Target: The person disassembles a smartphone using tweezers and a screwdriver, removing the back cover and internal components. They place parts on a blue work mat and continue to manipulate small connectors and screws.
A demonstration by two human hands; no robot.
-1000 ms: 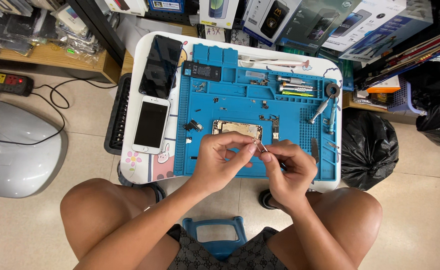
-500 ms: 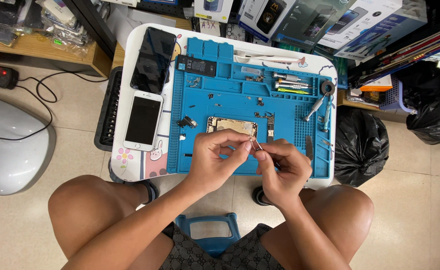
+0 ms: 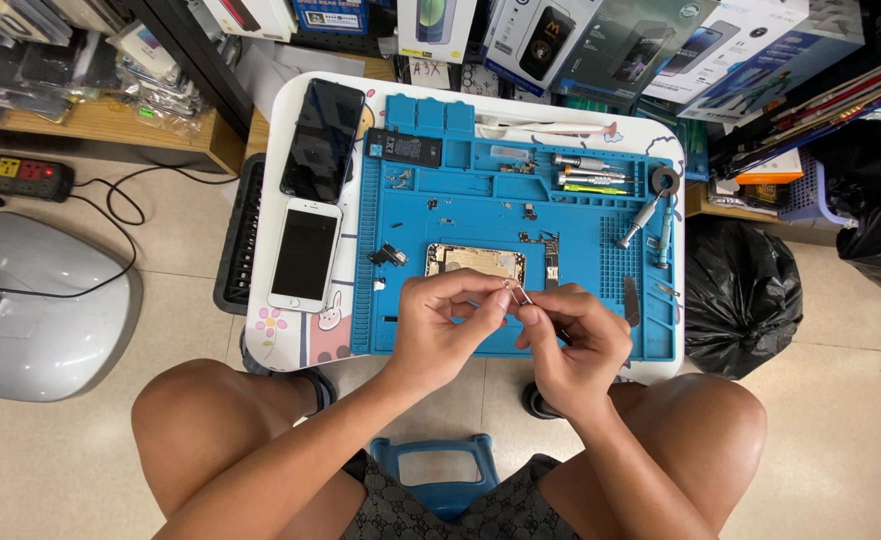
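My left hand and my right hand meet over the near edge of a blue repair mat. The right hand pinches thin metal tweezers, whose tips touch a tiny part held between my left thumb and fingers; the part is too small to tell. Just beyond my hands lies an opened phone frame on the mat. Small screws and loose parts are scattered around it.
A white phone and a black screen panel lie on the white table left of the mat. Screwdrivers and a black battery sit at the mat's far side. Black rubbish bag at right, power strip at left.
The view has shifted slightly, so the table sits a little lower and to the left in the frame. My hands stay together over the mat's near edge, holding the tweezers and small part.
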